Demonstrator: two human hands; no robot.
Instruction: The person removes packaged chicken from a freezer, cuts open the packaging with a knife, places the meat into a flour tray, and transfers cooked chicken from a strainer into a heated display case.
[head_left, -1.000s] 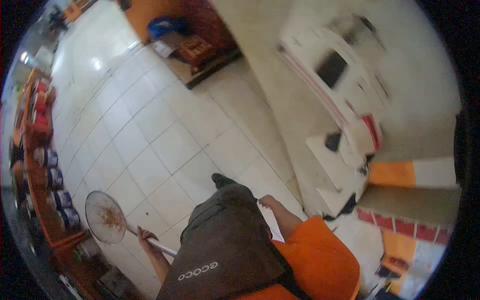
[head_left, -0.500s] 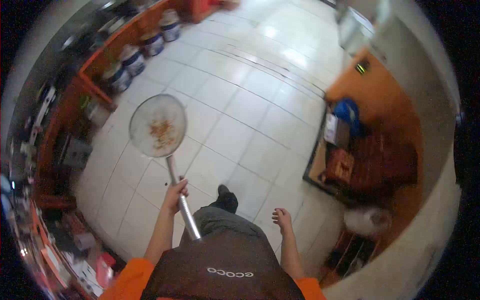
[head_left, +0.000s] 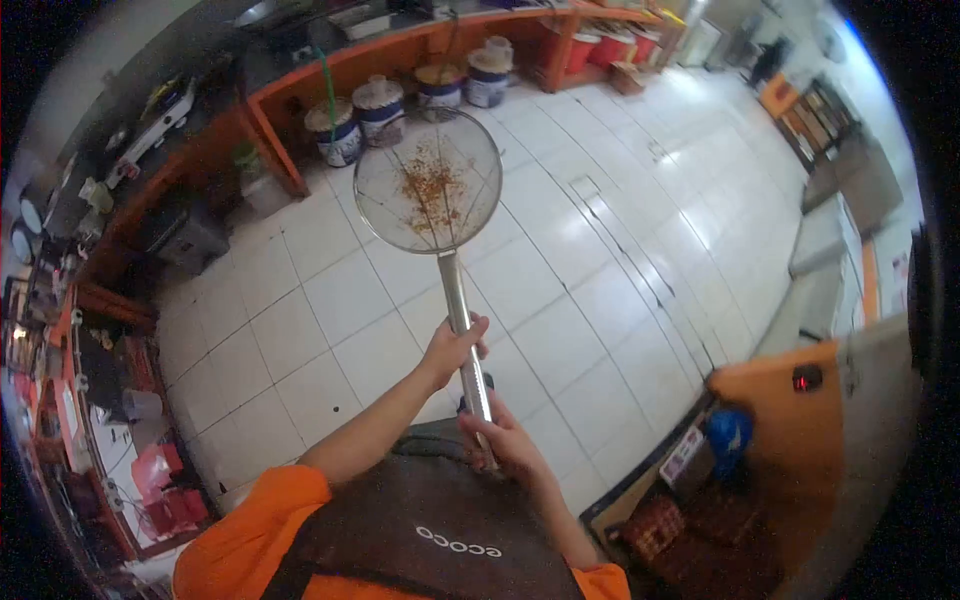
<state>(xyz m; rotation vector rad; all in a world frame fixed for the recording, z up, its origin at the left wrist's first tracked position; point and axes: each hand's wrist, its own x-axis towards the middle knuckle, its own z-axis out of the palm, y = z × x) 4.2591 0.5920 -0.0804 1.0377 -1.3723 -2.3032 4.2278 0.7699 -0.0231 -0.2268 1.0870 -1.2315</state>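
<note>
A round wire-mesh strainer point(head_left: 428, 182) with a long metal handle is held out over the tiled floor. Brownish-orange crumbs point(head_left: 432, 190) lie in the middle of its mesh. My left hand point(head_left: 455, 350) is wrapped round the middle of the handle. Lower down, near the handle's end, my right hand point(head_left: 503, 437) is closed on it as well. A dark apron point(head_left: 440, 520) over orange sleeves covers the body just below the hands.
Several lidded buckets point(head_left: 380, 112) stand under an orange counter point(head_left: 280, 90) beyond the strainer. Red buckets point(head_left: 612, 50) are further right. At lower right, an orange partition point(head_left: 775, 400) stands by a blue bag point(head_left: 729, 432). A dark bin point(head_left: 188, 240) is at left.
The view has swung round to the right, toward the counter. The strainer is now more central and upright in view. My right hand, empty half a second ago, has taken hold of the handle.
</note>
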